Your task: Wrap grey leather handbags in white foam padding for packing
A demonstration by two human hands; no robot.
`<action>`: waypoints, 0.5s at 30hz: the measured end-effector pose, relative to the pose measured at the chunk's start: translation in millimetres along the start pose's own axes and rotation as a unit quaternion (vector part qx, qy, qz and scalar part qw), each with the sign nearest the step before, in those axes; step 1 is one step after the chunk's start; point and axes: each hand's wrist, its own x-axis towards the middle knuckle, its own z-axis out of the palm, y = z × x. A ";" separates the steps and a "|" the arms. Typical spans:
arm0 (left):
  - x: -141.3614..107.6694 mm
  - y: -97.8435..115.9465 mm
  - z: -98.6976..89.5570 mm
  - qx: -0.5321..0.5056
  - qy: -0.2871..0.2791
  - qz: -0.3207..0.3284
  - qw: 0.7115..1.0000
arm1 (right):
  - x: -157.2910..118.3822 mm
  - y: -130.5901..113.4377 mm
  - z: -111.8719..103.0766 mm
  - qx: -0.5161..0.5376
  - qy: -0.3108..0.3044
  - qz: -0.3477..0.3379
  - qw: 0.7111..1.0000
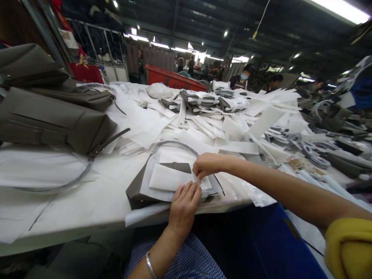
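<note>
A dark grey handbag (135, 192) lies at the table's front edge, its wrapped handle (171, 144) arching away from me. White sheets cover most of its face, with a folded white foam piece (167, 178) on top. My left hand (186, 203) rests flat on the foam's right end, fingers stretched out side by side. Just beyond its fingertips, my right hand (205, 166) is closed, pinching down at the right part of the wrapping. What its fingers hold is too small to make out.
More grey handbags (49, 120) are piled at the left. White sheets (203, 126) and wrapped straps (200, 99) heap across the back of the table (95, 205). A blue bin (270, 240) stands below the front edge. A masked person (241, 81) is in the background.
</note>
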 end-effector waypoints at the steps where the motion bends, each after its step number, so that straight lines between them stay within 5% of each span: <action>1: 0.4 0.1 -0.2 0.003 0.002 -0.001 1.000 | 3.4 0.4 -1.0 -0.005 -0.007 0.001 1.000; 10: -1.2 -0.3 -1.4 0.009 0.001 0.002 1.000 | 27.7 -9.3 -10.0 -0.104 -0.047 0.019 0.993; 15: -3.6 -1.5 1.3 -0.001 -0.004 0.003 1.000 | 36.7 -2.9 -10.7 -0.130 -0.020 0.051 0.990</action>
